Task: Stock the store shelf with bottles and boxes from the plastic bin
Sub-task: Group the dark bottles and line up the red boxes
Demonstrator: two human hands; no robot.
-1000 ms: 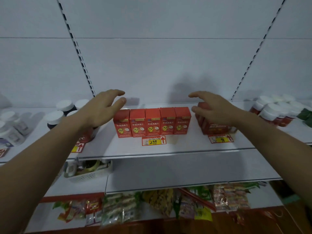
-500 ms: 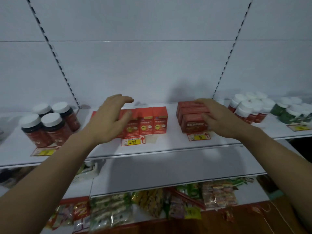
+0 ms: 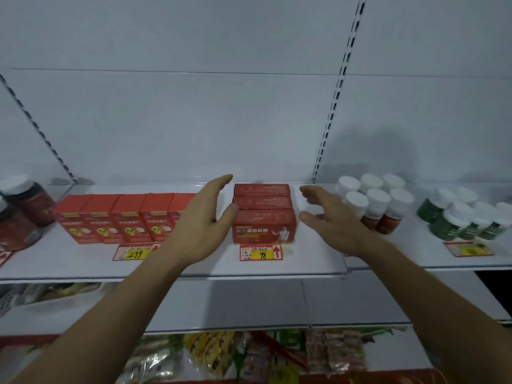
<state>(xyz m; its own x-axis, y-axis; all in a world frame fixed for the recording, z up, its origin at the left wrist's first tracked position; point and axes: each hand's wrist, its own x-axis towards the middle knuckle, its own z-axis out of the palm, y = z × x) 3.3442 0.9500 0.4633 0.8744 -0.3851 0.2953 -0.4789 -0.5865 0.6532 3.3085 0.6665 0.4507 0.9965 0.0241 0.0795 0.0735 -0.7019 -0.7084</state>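
A row of dark red boxes [image 3: 264, 217], one behind another, stands on the white shelf [image 3: 194, 268] above a price tag marked 98 [image 3: 261, 252]. My left hand [image 3: 203, 220] is held flat and upright at the row's left side, its thumb touching the front box. My right hand [image 3: 331, 220] hovers open just right of the row, a small gap away, holding nothing. A row of orange-red boxes [image 3: 122, 220] stands to the left, partly hidden by my left hand.
White-capped red bottles [image 3: 376, 203] and green bottles [image 3: 465, 217] stand right of my right hand. Dark jars [image 3: 22, 212] sit at the far left. A white basket [image 3: 41, 297] sits on the lower shelf, and snack bags [image 3: 249, 356] lie below.
The view swung right. My left hand left the orange-red boxes and came to the dark red row's left side. My right hand lifted off that row and opened beside it.
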